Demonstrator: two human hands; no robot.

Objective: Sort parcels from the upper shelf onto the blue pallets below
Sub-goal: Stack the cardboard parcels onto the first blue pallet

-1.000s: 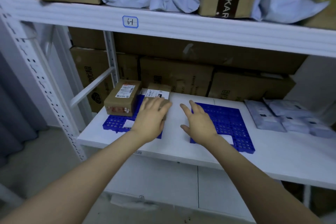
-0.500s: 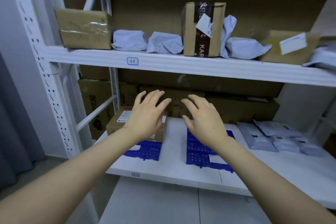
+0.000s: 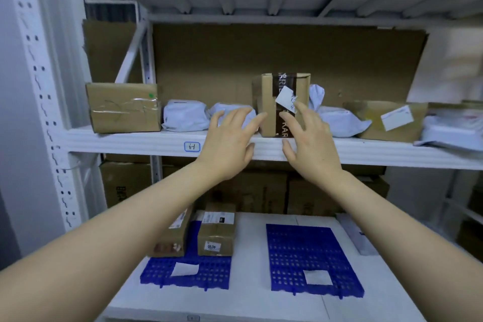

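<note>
Both hands, left (image 3: pixel 230 144) and right (image 3: pixel 309 144), spread open and empty, flank the upright carton (image 3: pixel 270 104) without gripping it.

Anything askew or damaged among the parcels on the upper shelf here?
The white label on the tall upright box with dark tape hangs crooked, seemingly peeling. The flat box's label at right is tilted too. Both the left hand and right hand are open, touching nothing clearly.
</note>
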